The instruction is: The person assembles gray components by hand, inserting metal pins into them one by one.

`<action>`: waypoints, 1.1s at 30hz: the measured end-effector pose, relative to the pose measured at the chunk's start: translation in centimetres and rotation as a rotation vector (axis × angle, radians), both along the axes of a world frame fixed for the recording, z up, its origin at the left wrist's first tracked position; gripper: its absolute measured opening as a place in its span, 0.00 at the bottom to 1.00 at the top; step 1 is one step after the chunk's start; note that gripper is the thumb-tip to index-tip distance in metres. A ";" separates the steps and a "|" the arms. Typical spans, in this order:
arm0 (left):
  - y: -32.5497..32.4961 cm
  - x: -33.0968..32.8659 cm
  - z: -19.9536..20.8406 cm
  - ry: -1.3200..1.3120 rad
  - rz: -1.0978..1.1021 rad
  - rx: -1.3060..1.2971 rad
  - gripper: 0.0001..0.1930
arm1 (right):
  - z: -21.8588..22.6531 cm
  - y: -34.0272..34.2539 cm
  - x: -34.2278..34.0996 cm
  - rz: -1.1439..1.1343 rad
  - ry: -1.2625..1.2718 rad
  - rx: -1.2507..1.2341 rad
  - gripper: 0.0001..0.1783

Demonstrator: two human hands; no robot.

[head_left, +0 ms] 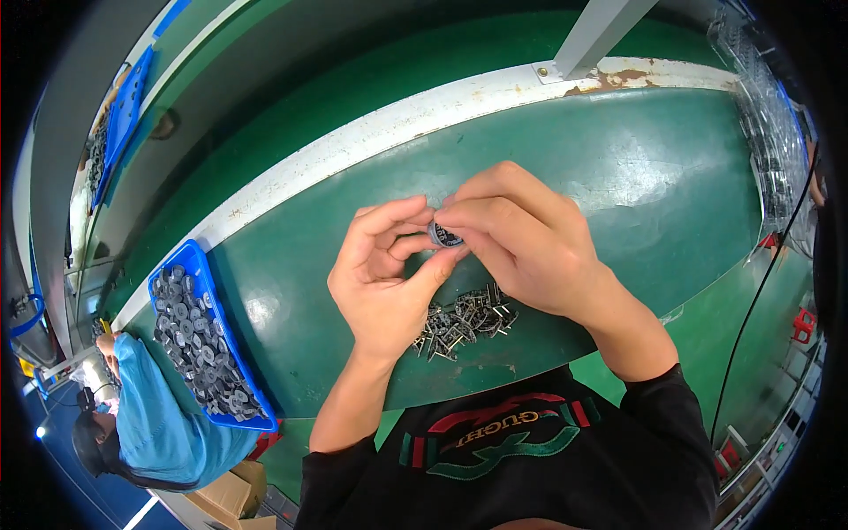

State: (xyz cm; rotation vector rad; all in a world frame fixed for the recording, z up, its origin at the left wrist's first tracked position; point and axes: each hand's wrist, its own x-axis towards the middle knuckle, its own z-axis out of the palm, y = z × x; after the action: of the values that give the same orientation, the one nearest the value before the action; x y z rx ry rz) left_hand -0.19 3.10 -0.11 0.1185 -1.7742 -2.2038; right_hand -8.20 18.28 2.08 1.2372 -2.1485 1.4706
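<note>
Between the fingertips of both hands is a small round grey cap (pixel 445 235) with a dark, patterned inner face. My left hand (pixel 382 269) pinches its left and lower edge with thumb and fingers. From the other side, my right hand (pixel 521 234) has thumb and fingertips closed on the upper right of the same cap, hiding part of it. Below the hands, on the green table, lies a loose pile of small dark parts with metal pins (pixel 468 320). At the left stands a blue tray (pixel 231 331) filled with many round grey caps (pixel 196 340).
A rusty white rail (pixel 353 132) edges the far side of the green table (pixel 291 265), with a grey post (pixel 596 40) rising from it. Clear plastic trays (pixel 768 132) are stacked at the right. A person in blue (pixel 172 411) sits at the lower left, near a cardboard box (pixel 231 499).
</note>
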 end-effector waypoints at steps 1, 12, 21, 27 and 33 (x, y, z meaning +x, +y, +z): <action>0.0 -0.1 0.1 0.002 -0.006 -0.002 0.28 | 0.0 -0.1 0.1 -0.006 -0.025 0.011 0.16; -1.6 -1.9 -0.4 -0.218 0.028 0.073 0.18 | -1.1 0.7 -0.9 0.081 -0.067 0.109 0.19; -8.8 -20.5 -2.5 -0.164 0.165 -0.634 0.10 | -1.4 4.8 -1.2 -0.250 0.008 0.709 0.06; -21.1 -30.9 -6.5 -0.123 0.403 -1.024 0.12 | -1.7 3.1 0.2 -0.191 0.065 0.747 0.07; -28.3 -21.8 -2.9 -0.233 0.307 -1.099 0.18 | 1.4 2.5 -0.5 0.118 -0.064 0.821 0.07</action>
State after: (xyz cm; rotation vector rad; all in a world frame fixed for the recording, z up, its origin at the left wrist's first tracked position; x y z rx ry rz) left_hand -22.03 -25.24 -2.98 0.3605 -2.6005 -0.8243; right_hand -8.74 20.75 3.51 1.5745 -2.8870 0.6345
